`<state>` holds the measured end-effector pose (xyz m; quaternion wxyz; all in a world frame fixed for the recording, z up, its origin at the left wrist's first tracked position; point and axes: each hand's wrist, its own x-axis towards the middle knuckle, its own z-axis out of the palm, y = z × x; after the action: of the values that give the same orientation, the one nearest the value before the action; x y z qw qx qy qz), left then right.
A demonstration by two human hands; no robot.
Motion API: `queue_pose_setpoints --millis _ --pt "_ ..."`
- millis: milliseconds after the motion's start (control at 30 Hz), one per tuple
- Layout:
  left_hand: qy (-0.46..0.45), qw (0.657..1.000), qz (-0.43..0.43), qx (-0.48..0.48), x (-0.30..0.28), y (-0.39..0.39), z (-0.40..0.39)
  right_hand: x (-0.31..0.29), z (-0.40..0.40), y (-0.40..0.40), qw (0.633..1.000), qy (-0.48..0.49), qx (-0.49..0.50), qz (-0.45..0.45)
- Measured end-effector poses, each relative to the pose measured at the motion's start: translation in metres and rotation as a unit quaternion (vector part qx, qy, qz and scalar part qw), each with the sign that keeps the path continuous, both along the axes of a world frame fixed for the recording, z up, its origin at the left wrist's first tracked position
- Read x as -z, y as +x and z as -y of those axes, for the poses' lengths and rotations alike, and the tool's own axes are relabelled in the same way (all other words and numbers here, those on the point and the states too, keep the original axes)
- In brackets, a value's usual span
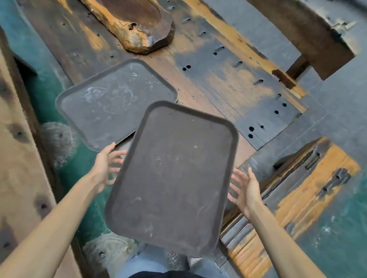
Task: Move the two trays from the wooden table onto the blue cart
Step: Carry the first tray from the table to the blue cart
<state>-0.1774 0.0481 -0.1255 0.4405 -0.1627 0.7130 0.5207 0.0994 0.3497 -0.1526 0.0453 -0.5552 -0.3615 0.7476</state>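
Note:
Two dark rectangular trays lie on the worn wooden table [206, 73]. The far tray [113, 102] sits flat near the table's left edge. The near tray [172, 178] overlaps the far tray's corner and sticks out past the table's near end, above my legs. My left hand [107, 165] is at the near tray's left rim with its fingers apart and the fingertips showing. Beside the right rim, my right hand [245, 188] is spread open and holds nothing. No blue cart is in view.
A rough wooden slab [132, 19] lies on the table beyond the trays. A pale wooden bench [9, 149] runs along the left. Another painted wooden piece [299, 187] stands at the right. The floor [345, 236] is teal.

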Motion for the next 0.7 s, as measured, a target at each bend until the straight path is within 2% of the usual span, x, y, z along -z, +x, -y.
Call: queue_pose_setpoints --millis 367,700 --pt "0.049 0.985 -0.031 -0.163 -0.043 0.154 0.089 -0.039 -0.007 0.03 0.978 0.025 -0.194 -0.077" --pt "0.057 0.94 -0.07 -0.329 -0.067 0.285 0.184 -0.054 0.064 0.035 0.936 0.013 -0.339 -0.098"
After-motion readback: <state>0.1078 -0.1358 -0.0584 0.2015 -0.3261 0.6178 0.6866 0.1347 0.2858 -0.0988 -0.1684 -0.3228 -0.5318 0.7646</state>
